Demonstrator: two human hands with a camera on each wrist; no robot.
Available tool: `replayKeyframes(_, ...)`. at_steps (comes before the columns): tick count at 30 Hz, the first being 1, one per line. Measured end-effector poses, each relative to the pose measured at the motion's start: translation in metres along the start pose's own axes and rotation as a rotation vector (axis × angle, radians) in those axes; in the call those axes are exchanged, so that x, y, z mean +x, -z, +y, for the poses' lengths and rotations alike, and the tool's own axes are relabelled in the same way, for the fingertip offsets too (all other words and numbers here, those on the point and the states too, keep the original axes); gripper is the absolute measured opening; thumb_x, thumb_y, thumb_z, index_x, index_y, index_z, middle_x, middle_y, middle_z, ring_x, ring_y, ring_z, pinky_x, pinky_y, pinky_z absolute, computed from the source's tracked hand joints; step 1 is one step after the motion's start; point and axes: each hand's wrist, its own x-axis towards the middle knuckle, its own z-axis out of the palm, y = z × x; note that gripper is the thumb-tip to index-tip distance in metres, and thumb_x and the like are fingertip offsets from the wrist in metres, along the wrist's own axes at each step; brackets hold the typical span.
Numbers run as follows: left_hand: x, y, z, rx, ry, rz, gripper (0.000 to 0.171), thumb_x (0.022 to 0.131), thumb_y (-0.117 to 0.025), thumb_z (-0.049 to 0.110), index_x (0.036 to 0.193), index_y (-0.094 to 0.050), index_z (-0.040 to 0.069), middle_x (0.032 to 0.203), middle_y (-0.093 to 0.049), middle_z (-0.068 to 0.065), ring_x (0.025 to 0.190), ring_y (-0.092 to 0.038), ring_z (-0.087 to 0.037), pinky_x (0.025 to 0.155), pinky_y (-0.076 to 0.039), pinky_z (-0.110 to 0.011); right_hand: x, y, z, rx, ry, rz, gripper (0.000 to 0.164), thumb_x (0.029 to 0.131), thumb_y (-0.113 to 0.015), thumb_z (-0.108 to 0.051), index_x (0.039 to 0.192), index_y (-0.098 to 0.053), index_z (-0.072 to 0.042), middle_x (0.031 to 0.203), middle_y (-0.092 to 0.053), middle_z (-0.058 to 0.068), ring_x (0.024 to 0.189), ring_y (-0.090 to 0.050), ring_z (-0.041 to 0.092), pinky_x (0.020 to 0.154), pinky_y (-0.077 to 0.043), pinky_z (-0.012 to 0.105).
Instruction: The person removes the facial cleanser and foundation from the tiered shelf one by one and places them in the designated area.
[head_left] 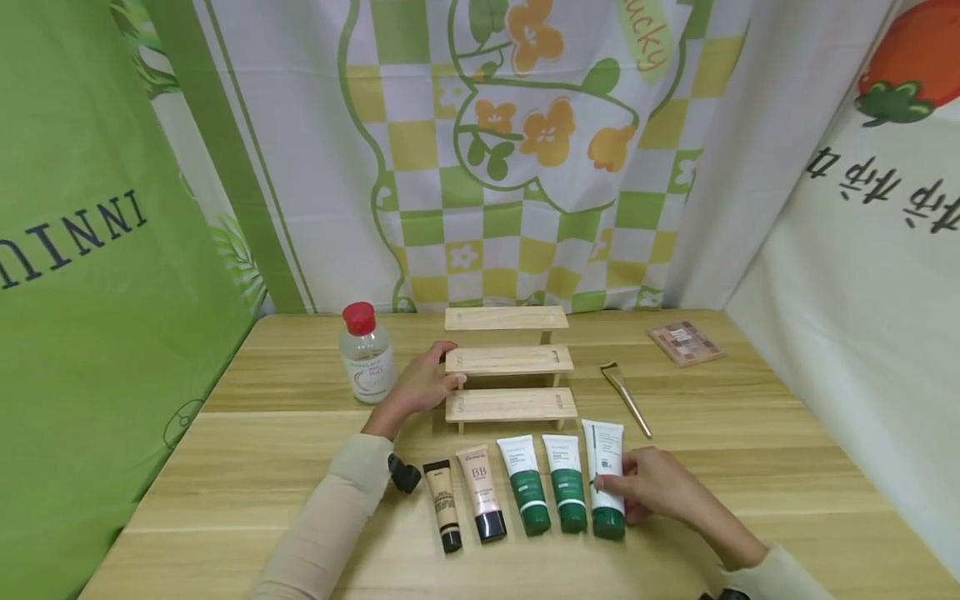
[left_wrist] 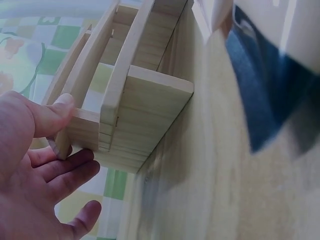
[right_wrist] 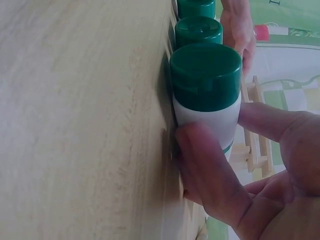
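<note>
A small wooden three-step display rack (head_left: 510,405) stands at the middle back of the table. My left hand (head_left: 427,382) pinches the left end of its middle step, thumb on top and fingers below, as the left wrist view (left_wrist: 45,160) shows. My right hand (head_left: 660,483) grips a white tube with a green cap (head_left: 604,467) by its sides, close over the tabletop. Left of it lie two green-and-white tubes (head_left: 566,487) (head_left: 527,487), a pink BB cream tube (head_left: 481,492) and a beige tube with a black cap (head_left: 442,504), all in a row with caps toward me.
A clear bottle with a red cap (head_left: 367,358) stands left of the rack. Right of the rack lies a makeup brush (head_left: 627,400), and an eyeshadow palette (head_left: 684,343) is at the back right. Printed curtains (head_left: 525,242) hang round the table (head_left: 247,467).
</note>
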Motion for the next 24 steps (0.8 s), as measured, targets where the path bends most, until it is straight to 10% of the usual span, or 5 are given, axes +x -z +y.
replayKeyframes(24,-0.0012,-0.0012,-0.0011,-0.030,-0.021,0.006,0.058,0.092,-0.068,0.023,0.142,-0.042,0.008,0.141,-0.052,-0.019,0.132,-0.046,-0.037,0.110,-0.035,-0.049,-0.0049,0.0050,0.0070,-0.084,0.055,0.060,0.048,0.096,-0.057,-0.047,0.077,-0.062,-0.003,0.060,-0.063,0.005,0.051,-0.062,0.018,0.049,-0.053,0.032)
